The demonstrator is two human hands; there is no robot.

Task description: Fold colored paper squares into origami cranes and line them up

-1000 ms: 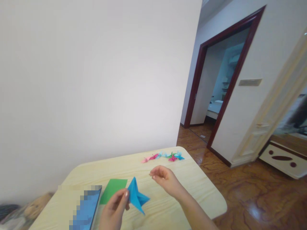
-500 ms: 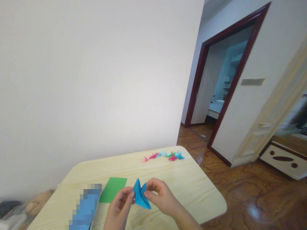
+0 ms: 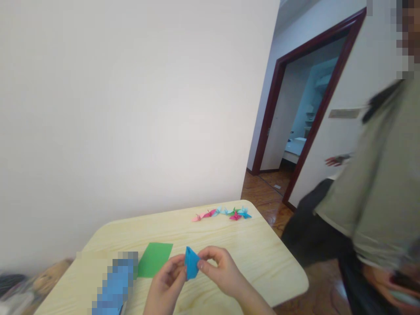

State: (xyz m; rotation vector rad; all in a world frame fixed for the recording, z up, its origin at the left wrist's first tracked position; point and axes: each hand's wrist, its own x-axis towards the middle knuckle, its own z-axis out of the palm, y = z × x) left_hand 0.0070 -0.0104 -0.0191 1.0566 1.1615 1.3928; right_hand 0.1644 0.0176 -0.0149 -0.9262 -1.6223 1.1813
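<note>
A partly folded piece of blue origami paper [image 3: 191, 264] is held just above the table, between both hands. My left hand [image 3: 169, 280] pinches its left edge. My right hand [image 3: 218, 267] grips its right side between thumb and fingers. The paper is now a narrow folded shape with a point at the top. A flat green paper sheet [image 3: 155, 260] lies just left of my hands. Farther back, a row of small folded paper cranes [image 3: 235, 215] in pink, red, green and blue sits along the table's far edge.
The pale wooden table [image 3: 262, 249] has rounded corners and stands against a white wall. A blurred-out blue object [image 3: 116, 284] lies at its left. On the right, a person in a light jacket [image 3: 377, 183] is beside the table, near a doorway with a dark red frame [image 3: 278, 100].
The blue paper has gone from a spread, two-pointed shape to a flatter, closed one between my hands. A person has come into view on the right.
</note>
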